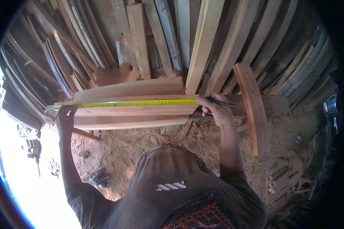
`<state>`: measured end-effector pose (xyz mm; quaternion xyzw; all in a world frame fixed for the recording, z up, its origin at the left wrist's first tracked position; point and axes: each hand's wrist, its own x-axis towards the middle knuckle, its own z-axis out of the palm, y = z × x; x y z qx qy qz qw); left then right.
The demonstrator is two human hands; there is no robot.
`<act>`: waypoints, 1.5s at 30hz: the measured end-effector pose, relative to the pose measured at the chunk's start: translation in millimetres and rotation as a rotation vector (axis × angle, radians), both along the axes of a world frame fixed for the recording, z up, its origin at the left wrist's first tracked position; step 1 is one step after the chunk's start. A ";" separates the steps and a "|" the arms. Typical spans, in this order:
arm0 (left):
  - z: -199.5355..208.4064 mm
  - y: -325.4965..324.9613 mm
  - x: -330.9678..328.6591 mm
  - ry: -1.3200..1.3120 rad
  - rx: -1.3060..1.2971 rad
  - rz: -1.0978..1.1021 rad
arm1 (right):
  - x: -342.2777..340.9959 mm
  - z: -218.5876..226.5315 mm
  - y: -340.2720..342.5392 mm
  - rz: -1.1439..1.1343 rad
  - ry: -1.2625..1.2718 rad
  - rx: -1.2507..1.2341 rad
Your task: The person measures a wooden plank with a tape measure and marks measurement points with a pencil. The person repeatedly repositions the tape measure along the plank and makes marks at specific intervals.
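Note:
A yellow tape measure [137, 103] is stretched lengthwise along a reddish wooden plank [141, 111]. At the plank's left end, my left hand [66, 112] pinches the tape between its fingers. My right hand [216, 108] is closed at the other end of the tape, by the plank's right end. A dark pencil [224, 103] lies in its grip and points out to the right. The palm side of the right hand is hidden, so I cannot tell whether the tape's case is in it. Another board [130, 89] lies just behind the measured plank.
A curved wooden piece [253, 108] lies crosswise over the support beam [275, 104], right of my right hand. Many long timbers [204, 42] lean at the back. Sawdust covers the ground [179, 135]; a power tool [98, 178] sits at lower left, wood offcuts [281, 171] at lower right.

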<state>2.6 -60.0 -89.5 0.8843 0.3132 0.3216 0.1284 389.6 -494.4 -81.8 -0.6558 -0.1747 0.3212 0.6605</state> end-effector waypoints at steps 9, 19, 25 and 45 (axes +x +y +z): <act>3.5 -0.7 0.5 0.017 -0.023 0.003 | -0.7 -5.2 -0.1 -0.037 0.002 -0.007; 6.8 -6.9 2.3 0.031 0.003 0.010 | -2.0 -7.0 0.3 -0.055 0.026 0.003; 6.6 -5.2 3.4 0.043 0.038 0.005 | -2.4 -8.6 0.1 -0.056 0.023 0.008; -30.5 18.7 -16.5 0.114 0.007 0.118 | 12.9 -33.9 -34.2 -0.280 -0.111 -0.156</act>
